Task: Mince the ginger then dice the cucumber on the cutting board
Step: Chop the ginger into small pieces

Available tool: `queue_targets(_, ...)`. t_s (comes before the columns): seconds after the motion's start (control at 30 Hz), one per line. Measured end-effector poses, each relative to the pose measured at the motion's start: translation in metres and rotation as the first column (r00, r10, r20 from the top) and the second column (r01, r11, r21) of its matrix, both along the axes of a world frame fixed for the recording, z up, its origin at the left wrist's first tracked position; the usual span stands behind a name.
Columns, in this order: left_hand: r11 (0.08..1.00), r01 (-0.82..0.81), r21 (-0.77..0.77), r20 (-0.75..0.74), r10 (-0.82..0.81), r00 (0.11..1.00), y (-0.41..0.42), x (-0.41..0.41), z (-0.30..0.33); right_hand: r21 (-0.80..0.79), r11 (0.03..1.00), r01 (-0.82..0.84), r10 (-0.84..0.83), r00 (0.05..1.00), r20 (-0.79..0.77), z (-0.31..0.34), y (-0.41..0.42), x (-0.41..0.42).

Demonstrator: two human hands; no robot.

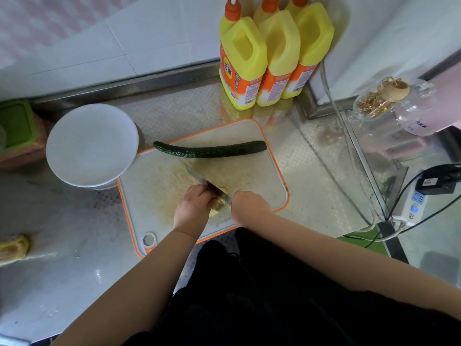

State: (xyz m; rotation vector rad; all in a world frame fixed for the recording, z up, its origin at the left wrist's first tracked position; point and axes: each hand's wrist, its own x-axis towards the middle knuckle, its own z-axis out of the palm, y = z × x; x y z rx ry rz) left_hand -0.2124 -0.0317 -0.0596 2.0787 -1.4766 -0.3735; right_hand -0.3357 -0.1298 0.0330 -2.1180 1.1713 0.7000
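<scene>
Left hand [193, 208] grip pins the ginger [219, 204] on the cutting board [262, 181]; right hand [249, 207] grip is clenched on the knife [202, 178]. Cucumber [209, 149] lies whole along the board's far edge.

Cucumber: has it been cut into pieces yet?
No, the cucumber lies whole along the far edge of the cutting board, away from both hands and the knife.
</scene>
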Motion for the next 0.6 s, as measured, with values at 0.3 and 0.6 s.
queue_targets(0.3, 0.999, 0.031, -0.035, 0.013, -0.031, 0.999, 0.001, 0.002, -0.002, 0.005, 1.000, 0.021, -0.021, 1.000, 0.008, -0.012, 0.005, 0.001)
queue_targets(0.6, 0.990, 0.078, -0.114, 0.180, -0.057, 0.982, 0.003, 0.001, 0.004, 0.029, 0.991, 0.128, -0.130, 0.986, 0.103, -0.007, -0.004, -0.009)
